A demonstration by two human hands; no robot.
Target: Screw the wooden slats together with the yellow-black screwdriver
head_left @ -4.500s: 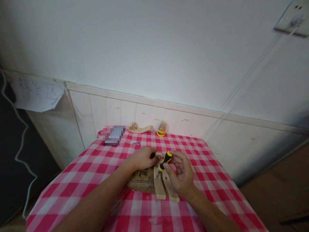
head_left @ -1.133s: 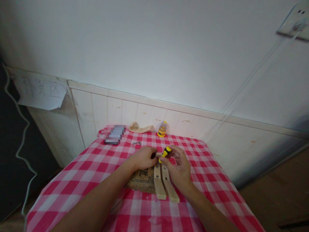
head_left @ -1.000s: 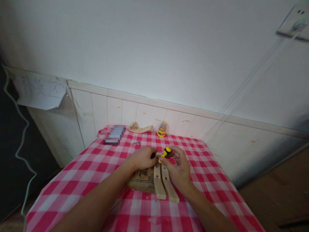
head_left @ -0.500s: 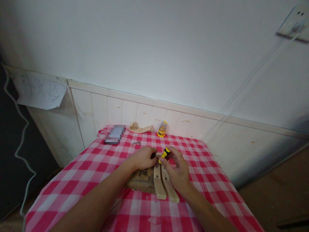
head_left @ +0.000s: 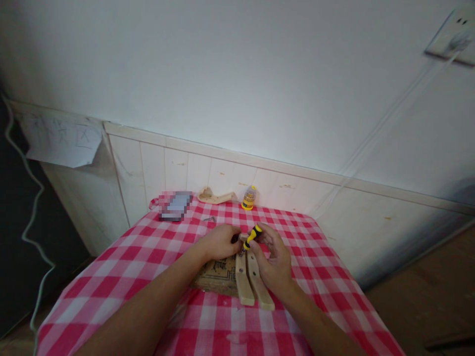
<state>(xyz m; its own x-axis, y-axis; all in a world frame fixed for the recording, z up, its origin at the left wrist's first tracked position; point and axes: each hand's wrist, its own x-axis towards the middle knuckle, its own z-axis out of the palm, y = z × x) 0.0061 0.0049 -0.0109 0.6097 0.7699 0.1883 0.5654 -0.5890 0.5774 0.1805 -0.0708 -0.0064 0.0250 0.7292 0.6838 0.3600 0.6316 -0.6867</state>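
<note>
My right hand (head_left: 276, 259) grips a short yellow and black screwdriver (head_left: 254, 236) between thumb and fingers. It tilts, with its lower end at the far part of a pale, curved wooden piece (head_left: 245, 289). My left hand (head_left: 222, 241) is closed at that far end, its fingertips pinching the wood close to the screwdriver's tip. A second curved wooden piece (head_left: 264, 295) with holes lies alongside to the right. Under the pieces is a brown board (head_left: 217, 279) with black printed markings, partly covered by my left hand and forearm. The screwdriver's exact contact point is too small to make out.
Toward the back of the checked tablecloth (head_left: 208, 321) lie a blurred-out phone (head_left: 176, 206), small metal parts (head_left: 210, 219), another curved wooden piece (head_left: 215, 197) and a clear bottle with a yellow base (head_left: 248, 199). A panelled wall (head_left: 200, 168) stands behind the table.
The screwdriver has turned slightly in my right hand, and my right fingers have shifted a little on its handle. My left hand and the wooden pieces stay nearly where they were.
</note>
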